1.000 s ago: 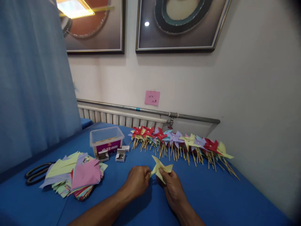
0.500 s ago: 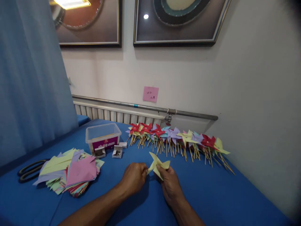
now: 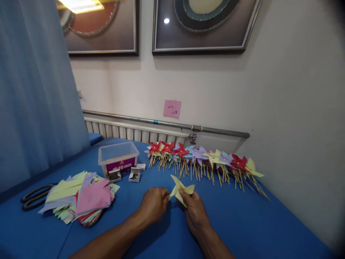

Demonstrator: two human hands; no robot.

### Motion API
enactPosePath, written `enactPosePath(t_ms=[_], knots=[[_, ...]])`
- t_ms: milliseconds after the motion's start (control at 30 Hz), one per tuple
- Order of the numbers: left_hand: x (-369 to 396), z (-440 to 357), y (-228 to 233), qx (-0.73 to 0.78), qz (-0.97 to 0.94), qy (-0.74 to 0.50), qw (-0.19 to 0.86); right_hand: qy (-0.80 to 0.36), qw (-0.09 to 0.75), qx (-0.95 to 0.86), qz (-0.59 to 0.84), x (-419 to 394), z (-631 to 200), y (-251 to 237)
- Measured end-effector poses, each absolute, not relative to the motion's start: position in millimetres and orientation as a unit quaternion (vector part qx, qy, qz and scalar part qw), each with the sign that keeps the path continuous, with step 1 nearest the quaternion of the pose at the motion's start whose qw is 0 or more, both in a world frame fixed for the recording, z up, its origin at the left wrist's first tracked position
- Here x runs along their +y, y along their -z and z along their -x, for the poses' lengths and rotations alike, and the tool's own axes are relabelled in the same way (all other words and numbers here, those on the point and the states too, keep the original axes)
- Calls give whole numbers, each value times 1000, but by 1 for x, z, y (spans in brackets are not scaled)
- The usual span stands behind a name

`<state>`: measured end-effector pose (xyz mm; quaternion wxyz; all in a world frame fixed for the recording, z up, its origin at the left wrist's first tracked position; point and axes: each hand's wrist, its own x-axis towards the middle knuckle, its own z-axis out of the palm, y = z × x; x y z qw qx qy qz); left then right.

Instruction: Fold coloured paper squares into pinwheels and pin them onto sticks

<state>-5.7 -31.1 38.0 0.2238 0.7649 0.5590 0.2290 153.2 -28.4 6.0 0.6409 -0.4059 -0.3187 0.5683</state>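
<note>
A pale yellow paper pinwheel point(image 3: 181, 188) is held just above the blue table point(image 3: 242, 223), between both hands. My left hand point(image 3: 154, 205) pinches its left edge with thumb and fingers. My right hand point(image 3: 194, 211) grips its lower right part. Whether a stick is attached under the paper is hidden by my fingers. Behind it, along the wall, lies a long row of finished pinwheels point(image 3: 205, 160) in red, purple, yellow and teal on wooden sticks.
A stack of cut coloured paper point(image 3: 81, 198) lies at the left, with black scissors point(image 3: 33, 196) beyond it. A clear plastic box point(image 3: 118, 158) and two small open cardboard boxes point(image 3: 134, 175) stand behind. A radiator and pipe point(image 3: 167, 126) run along the wall; a blue curtain point(image 3: 35, 93) hangs left.
The view shifted slightly left and down early on. My hands and the yellow pinwheel have stayed almost where they were, with only small finger movements on the paper.
</note>
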Motion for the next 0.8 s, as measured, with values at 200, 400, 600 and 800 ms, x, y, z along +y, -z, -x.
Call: enactPosePath(t_ms=[200,400,600,800], knots=[[-30,6,-36,561,-761,-235,227,-567,643,-304,415,-29,-152,-7],[-30,6,-38,564,-764,-220,223,-569,644,-301,413,-29,-152,-7],[-31,6,-40,564,-767,-219,213,-567,651,-298,407,-27,-152,-5],[-31,5,-38,571,-767,-215,199,-569,654,-295,401,-28,-152,-5]])
